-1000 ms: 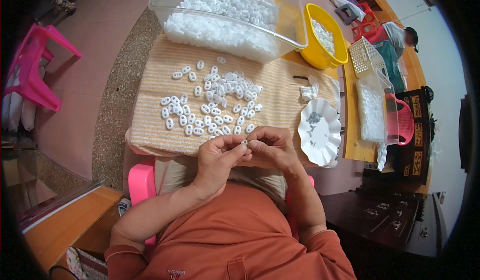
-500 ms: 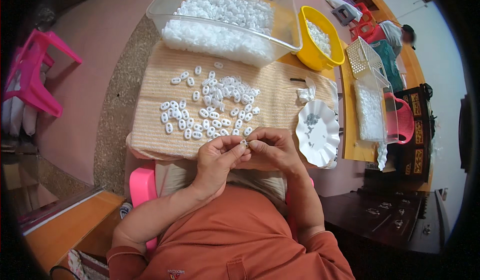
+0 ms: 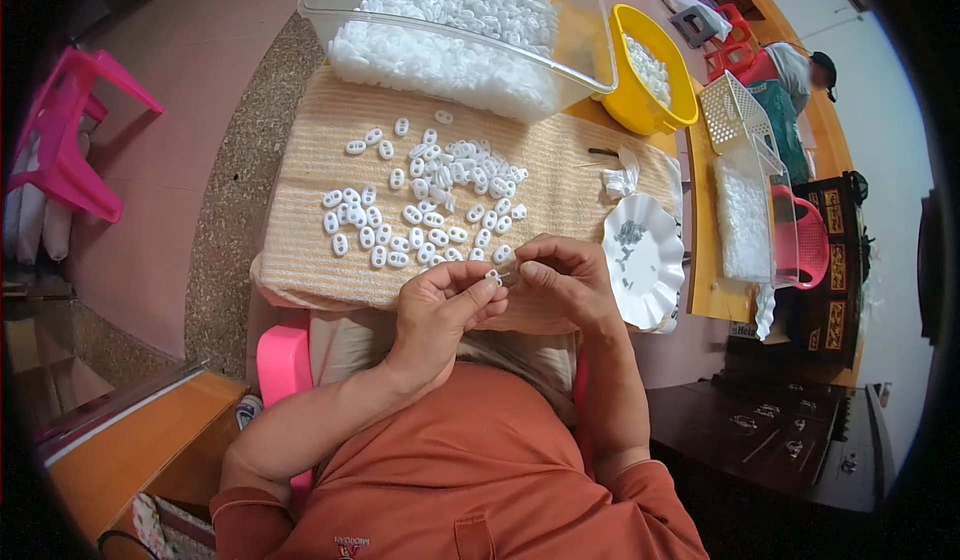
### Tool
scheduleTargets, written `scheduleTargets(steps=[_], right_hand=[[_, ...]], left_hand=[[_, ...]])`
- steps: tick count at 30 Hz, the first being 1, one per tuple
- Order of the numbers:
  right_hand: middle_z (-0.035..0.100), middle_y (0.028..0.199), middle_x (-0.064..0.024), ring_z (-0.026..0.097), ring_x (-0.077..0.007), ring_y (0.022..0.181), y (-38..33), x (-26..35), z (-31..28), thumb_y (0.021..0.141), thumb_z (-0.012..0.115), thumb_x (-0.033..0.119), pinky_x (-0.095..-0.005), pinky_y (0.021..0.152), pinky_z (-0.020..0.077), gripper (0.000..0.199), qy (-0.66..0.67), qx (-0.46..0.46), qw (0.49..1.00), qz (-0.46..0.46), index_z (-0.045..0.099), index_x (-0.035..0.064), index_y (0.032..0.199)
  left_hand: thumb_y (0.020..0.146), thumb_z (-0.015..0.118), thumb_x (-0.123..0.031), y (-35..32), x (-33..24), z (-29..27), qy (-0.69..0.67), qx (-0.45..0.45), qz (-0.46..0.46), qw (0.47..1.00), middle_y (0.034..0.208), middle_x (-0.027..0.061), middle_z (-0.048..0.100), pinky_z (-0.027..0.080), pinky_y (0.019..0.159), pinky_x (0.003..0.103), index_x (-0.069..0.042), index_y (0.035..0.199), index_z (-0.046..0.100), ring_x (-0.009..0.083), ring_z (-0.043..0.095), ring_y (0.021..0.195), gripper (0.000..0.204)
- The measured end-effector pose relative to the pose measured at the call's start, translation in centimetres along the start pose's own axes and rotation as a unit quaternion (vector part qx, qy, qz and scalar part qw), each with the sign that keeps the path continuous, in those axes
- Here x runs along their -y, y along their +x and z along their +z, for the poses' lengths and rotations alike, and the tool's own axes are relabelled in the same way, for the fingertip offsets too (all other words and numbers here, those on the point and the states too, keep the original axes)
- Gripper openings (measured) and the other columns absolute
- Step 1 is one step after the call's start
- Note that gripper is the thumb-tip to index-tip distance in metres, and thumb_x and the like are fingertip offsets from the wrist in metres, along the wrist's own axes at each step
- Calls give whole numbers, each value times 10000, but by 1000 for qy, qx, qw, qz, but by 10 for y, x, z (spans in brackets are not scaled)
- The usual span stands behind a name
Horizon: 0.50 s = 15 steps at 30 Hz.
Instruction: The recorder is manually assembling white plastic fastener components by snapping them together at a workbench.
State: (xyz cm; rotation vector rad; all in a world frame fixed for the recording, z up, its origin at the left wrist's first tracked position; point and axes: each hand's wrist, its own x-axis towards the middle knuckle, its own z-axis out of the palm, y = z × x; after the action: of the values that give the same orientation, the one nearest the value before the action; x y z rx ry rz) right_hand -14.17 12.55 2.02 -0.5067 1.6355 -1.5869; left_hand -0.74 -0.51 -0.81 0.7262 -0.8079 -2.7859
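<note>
We pinched the small white piece (image 3: pixel 493 278) in our left hand (image 3: pixel 440 310), right hand (image 3: pixel 565 282) fingertips closed just beside it.

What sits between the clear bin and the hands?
Head view: loose white oval pieces scattered on the beige ribbed mat, between the clear bin and both hands' fingers.

One clear tub (image 3: pixel 340 10), one yellow bowl (image 3: pixel 640 110), one white plate (image 3: pixel 655 295).

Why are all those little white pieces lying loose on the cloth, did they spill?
It looks laid out, not spilled: the white pieces lie flat in one patch on the woven mat. The clear bin and yellow bowl stand upright. Nothing looks broken.
</note>
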Motion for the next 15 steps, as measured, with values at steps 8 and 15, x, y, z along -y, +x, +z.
scheduleTargets(steps=[8, 15], right_hand=[[623, 880, -31, 587, -78, 719, 6, -5, -2, 877, 624, 21, -205, 649, 487, 140, -119, -17, 992, -39, 631, -38, 1004], [617, 925, -51, 580, -88, 744, 7, -1, -3, 878, 621, 21, -210, 646, 478, 151, -122, 2, 991, -55, 625, -47, 1012]], left_hand=[[878, 606, -7, -1, 1, 0, 6, -4, -2, 1000, 913, 78, 639, 564, 763, 262, 13, 1015, 595, 143, 643, 826, 139], [876, 610, -8, -1, 1, 0, 3, -9, -1, 1000, 910, 78, 639, 564, 760, 262, 11, 1010, 596, 142, 642, 821, 137]])
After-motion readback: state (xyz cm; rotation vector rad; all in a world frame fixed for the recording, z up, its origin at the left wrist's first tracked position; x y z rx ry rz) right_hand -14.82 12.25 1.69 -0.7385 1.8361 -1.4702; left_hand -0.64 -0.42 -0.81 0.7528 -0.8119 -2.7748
